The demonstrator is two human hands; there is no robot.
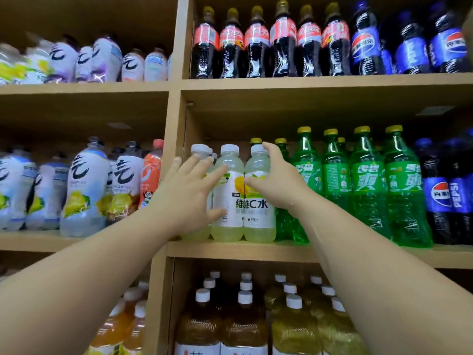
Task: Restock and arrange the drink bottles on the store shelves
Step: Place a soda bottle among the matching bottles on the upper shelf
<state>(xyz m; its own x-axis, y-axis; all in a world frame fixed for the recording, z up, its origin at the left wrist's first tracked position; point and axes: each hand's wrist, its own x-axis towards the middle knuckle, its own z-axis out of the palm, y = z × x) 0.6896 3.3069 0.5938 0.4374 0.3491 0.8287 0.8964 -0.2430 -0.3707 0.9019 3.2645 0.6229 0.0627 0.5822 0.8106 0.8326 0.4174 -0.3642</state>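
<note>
Three pale yellow vitamin C water bottles with white caps stand at the left end of the middle shelf point(230, 250). My left hand point(188, 193) lies with spread, straight fingers over the leftmost bottle point(200, 149), its thumb touching the middle bottle point(227, 198). My right hand point(277, 181) grips the right bottle point(259, 221) from its right side. Its thumb is on the label and its fingers reach up toward the cap.
Green Sprite bottles point(368, 190) stand right beside the right bottle, with Pepsi bottles point(440, 198) further right. Cola bottles point(258, 42) fill the shelf above and large tea bottles point(243, 326) the shelf below. A wooden divider point(174, 129) separates the white sparkling-water bottles point(84, 185) on the left.
</note>
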